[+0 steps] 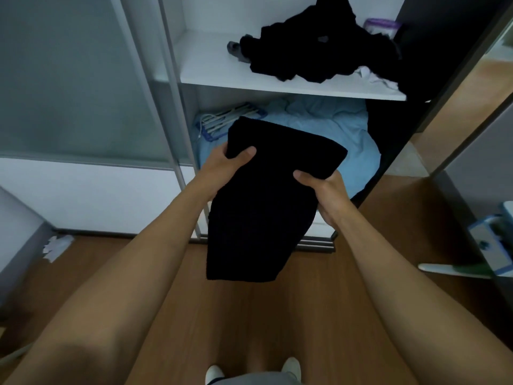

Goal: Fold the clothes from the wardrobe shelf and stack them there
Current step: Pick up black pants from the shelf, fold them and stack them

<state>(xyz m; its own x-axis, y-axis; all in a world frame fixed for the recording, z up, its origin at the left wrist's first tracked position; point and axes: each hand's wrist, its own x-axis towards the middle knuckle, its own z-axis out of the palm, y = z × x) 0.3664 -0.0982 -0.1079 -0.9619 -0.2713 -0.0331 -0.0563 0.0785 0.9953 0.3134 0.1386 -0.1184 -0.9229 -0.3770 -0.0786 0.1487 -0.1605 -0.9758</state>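
I hold a black garment (266, 195) in front of the wardrobe, folded over so its lower end hangs toward the floor. My left hand (224, 168) grips its upper left edge, thumb on top. My right hand (323, 190) grips its right edge, thumb on top. On the white shelf (211, 70) above lies a crumpled heap of black clothes (316, 48), with a white piece (372, 77) and a grey piece (236, 50) poking out from under it.
Below the shelf lies light blue bedding (333, 123) with a blue-and-white hanger rack (222, 120) at its left. A sliding door (69, 79) stands at the left. A plastic bag (380, 26) sits at the shelf's back right. Wooden floor (263, 315) lies underfoot.
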